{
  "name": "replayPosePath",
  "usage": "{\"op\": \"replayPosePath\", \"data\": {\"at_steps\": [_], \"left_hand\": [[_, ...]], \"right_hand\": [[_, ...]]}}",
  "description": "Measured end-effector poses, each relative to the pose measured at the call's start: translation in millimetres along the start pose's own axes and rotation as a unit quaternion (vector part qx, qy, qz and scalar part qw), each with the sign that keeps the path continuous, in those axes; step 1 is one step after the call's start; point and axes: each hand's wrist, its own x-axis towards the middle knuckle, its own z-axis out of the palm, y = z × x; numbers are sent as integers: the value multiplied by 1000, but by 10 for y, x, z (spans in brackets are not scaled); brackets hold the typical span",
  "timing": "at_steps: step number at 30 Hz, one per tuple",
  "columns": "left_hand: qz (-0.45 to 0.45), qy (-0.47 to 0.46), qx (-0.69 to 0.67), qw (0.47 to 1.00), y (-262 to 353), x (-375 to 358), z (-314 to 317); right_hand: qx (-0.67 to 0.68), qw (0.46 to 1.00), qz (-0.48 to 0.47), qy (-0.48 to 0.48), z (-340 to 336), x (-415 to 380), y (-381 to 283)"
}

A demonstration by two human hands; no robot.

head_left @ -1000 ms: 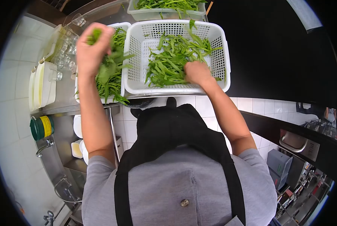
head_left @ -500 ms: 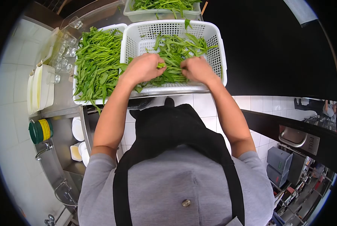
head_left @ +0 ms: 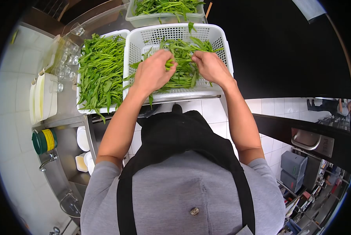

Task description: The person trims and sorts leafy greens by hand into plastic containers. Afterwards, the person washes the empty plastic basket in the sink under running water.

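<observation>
My left hand [head_left: 154,72] is closed around a small bunch of water spinach stems [head_left: 169,62], over the left part of a white perforated basket [head_left: 144,32]. My right hand [head_left: 210,66] is above the basket's right side, thumb and fingertips pinched together. Whatever lies between those fingertips is too small to make out. Beneath and between both hands, loose water spinach [head_left: 185,76] with long narrow leaves covers part of the basket floor. Left of it, a second white basket [head_left: 80,106] is heaped with water spinach stems and leaves.
A clear plastic tub [head_left: 165,19] with more greens stands behind the baskets. Glasses [head_left: 67,58] and white containers [head_left: 46,98] line the left side. A sink with a tap [head_left: 48,160] is at lower left. A dark door with a metal handle [head_left: 306,141] is at right.
My right hand has lifted out of the greens and shifted slightly right, away from the left hand. My left hand keeps its stems and has turned a little. The view has tilted slightly.
</observation>
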Motion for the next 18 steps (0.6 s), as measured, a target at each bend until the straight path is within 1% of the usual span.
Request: {"op": "replayPosePath", "data": {"at_steps": [2, 3, 5, 8, 18], "left_hand": [[28, -53, 41, 997, -25, -38, 45], [26, -52, 41, 997, -23, -50, 66], [48, -22, 45, 998, -4, -43, 112], [56, -10, 54, 997, -27, -4, 152], [50, -32, 23, 998, -96, 41, 187]], "right_hand": [[1, 1000, 7, 3, 2, -6, -16], [5, 1000, 13, -5, -8, -2, -43], [10, 1000, 17, -14, -33, 20, -96], [4, 999, 22, -33, -59, 26, -142], [88, 993, 62, -47, 13, 51, -93]]}}
